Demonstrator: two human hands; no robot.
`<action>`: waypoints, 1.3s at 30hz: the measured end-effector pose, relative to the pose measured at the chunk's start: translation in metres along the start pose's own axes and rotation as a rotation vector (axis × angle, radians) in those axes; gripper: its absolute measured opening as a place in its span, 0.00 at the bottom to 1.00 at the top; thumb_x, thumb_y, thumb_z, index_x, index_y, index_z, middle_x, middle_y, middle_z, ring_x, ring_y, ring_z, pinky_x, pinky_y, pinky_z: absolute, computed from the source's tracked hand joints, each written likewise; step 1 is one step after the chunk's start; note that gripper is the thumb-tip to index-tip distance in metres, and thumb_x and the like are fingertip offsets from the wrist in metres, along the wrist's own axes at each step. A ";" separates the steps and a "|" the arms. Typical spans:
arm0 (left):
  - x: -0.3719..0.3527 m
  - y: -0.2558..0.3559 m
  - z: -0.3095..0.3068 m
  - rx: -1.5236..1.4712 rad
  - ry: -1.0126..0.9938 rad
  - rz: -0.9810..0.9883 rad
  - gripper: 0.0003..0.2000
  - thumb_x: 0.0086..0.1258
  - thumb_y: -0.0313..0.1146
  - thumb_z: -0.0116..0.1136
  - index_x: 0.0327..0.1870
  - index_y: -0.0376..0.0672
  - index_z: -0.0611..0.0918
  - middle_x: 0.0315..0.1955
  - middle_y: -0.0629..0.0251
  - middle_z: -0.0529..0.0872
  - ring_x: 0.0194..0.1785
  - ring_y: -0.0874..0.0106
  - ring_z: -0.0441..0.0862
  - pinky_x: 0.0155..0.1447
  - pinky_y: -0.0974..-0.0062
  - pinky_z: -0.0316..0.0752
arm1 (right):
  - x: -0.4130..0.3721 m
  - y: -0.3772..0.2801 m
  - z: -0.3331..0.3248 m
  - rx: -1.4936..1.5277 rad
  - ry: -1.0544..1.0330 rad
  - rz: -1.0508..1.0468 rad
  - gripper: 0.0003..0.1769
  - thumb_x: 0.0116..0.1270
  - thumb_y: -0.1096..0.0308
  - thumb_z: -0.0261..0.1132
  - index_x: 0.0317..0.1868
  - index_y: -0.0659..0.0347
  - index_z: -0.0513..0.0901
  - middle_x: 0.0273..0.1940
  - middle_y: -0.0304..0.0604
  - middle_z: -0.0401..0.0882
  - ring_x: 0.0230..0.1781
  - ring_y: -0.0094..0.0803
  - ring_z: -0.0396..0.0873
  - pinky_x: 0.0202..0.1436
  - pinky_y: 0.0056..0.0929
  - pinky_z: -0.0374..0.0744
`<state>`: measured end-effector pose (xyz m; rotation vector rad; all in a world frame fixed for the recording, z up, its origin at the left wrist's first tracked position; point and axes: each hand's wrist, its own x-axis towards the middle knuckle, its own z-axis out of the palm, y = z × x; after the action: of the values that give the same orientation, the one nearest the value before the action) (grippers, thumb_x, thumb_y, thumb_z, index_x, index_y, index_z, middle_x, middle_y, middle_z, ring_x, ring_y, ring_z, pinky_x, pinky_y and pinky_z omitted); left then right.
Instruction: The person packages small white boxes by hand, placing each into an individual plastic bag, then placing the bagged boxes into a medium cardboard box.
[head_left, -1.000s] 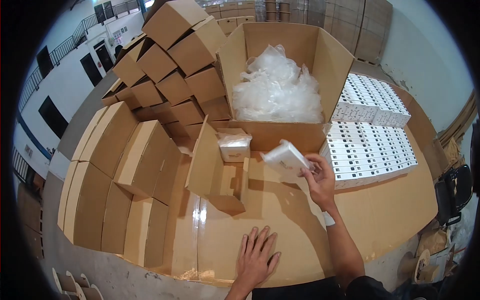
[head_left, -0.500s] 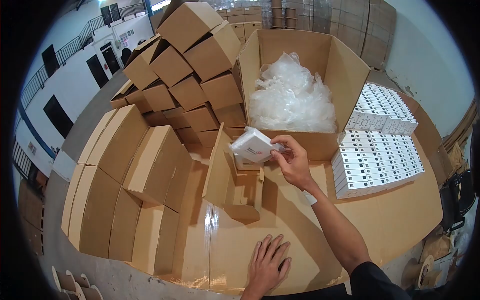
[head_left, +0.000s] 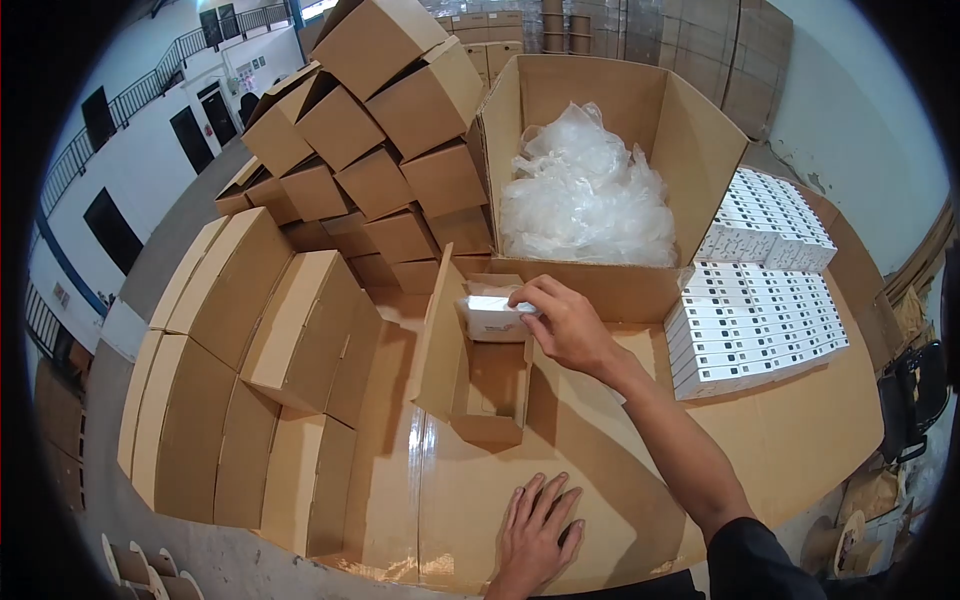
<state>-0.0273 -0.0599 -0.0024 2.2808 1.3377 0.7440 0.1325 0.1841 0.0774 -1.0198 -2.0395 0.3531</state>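
My right hand (head_left: pixel 565 325) pinches the edge of a small white box in clear plastic (head_left: pixel 496 318), which stands in the far end of an open brown carton (head_left: pixel 490 425). The carton's long flap (head_left: pixel 437 345) stands up on its left side. My left hand (head_left: pixel 540 532) lies flat near the table's front edge, fingers spread, holding nothing. Beyond the carton, a large open box (head_left: pixel 590 279) holds a heap of clear plastic bags (head_left: pixel 590 205).
Rows of white boxes (head_left: pixel 755 325) stand on the brown tabletop (head_left: pixel 780 430) at the right. Closed cartons (head_left: pixel 205 430) line the left side. Empty open cartons (head_left: pixel 375 185) are piled at the back left. Spools (head_left: pixel 150 570) stand on the floor.
My right hand has moved slightly down and left, bringing the wrapped white box from above the carton into its far end, now more upright. My left hand has stayed put.
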 end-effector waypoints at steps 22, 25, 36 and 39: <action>0.001 0.002 -0.001 -0.032 -0.029 -0.028 0.23 0.69 0.41 0.65 0.65 0.50 0.81 0.70 0.64 0.76 0.75 0.54 0.67 0.78 0.49 0.61 | 0.015 0.008 0.031 -0.499 -0.120 0.073 0.06 0.61 0.64 0.74 0.35 0.56 0.89 0.42 0.44 0.81 0.49 0.43 0.80 0.52 0.44 0.78; 0.002 0.003 -0.001 -0.035 -0.037 -0.010 0.22 0.68 0.41 0.65 0.64 0.50 0.82 0.69 0.64 0.76 0.75 0.54 0.68 0.78 0.49 0.61 | 0.011 0.002 0.023 -0.391 -0.131 0.145 0.08 0.64 0.64 0.72 0.41 0.57 0.90 0.47 0.46 0.80 0.51 0.46 0.79 0.56 0.46 0.78; 0.004 0.016 -0.003 0.050 -0.072 0.074 0.24 0.73 0.43 0.64 0.67 0.46 0.78 0.72 0.55 0.72 0.77 0.49 0.63 0.79 0.46 0.57 | -0.108 0.011 -0.091 -0.145 -0.267 0.109 0.17 0.70 0.65 0.68 0.58 0.58 0.81 0.60 0.48 0.75 0.61 0.50 0.75 0.66 0.44 0.74; 0.017 0.021 0.005 0.168 -0.098 0.050 0.25 0.73 0.43 0.65 0.68 0.45 0.76 0.73 0.54 0.70 0.77 0.47 0.61 0.78 0.45 0.57 | -0.127 0.020 -0.162 -0.158 -0.214 0.177 0.13 0.70 0.65 0.68 0.51 0.60 0.84 0.49 0.49 0.80 0.55 0.50 0.79 0.60 0.45 0.77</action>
<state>-0.0034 -0.0552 0.0096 2.4557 1.3481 0.5461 0.3111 0.0827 0.1000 -1.3131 -2.2007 0.4136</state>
